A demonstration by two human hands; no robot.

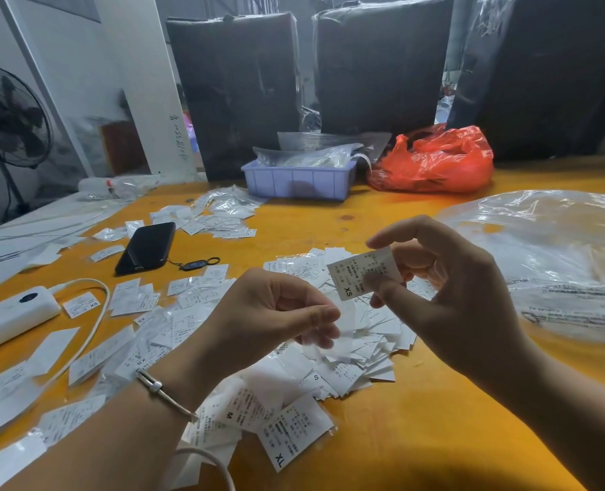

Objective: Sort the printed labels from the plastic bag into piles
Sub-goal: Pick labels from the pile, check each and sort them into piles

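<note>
An XS label (364,273) is pinched between thumb and fingers of the right hand (446,295), raised above the loose heap of labels (343,363) on the counter (417,419). A thin translucent strip — seemingly a sleeve or backing — is pinched by the left hand (272,313). The size mark should be read before release, and the label laid squarely with other XS pieces — not dropped back on the heap.

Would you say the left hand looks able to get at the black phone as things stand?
Probably yes. The black phone lies uncovered on the yellow table, up and to the left of the left hand, with only flat labels between them. The hand is pinching a small clear sleeve, so it would likely set that down first.
</note>
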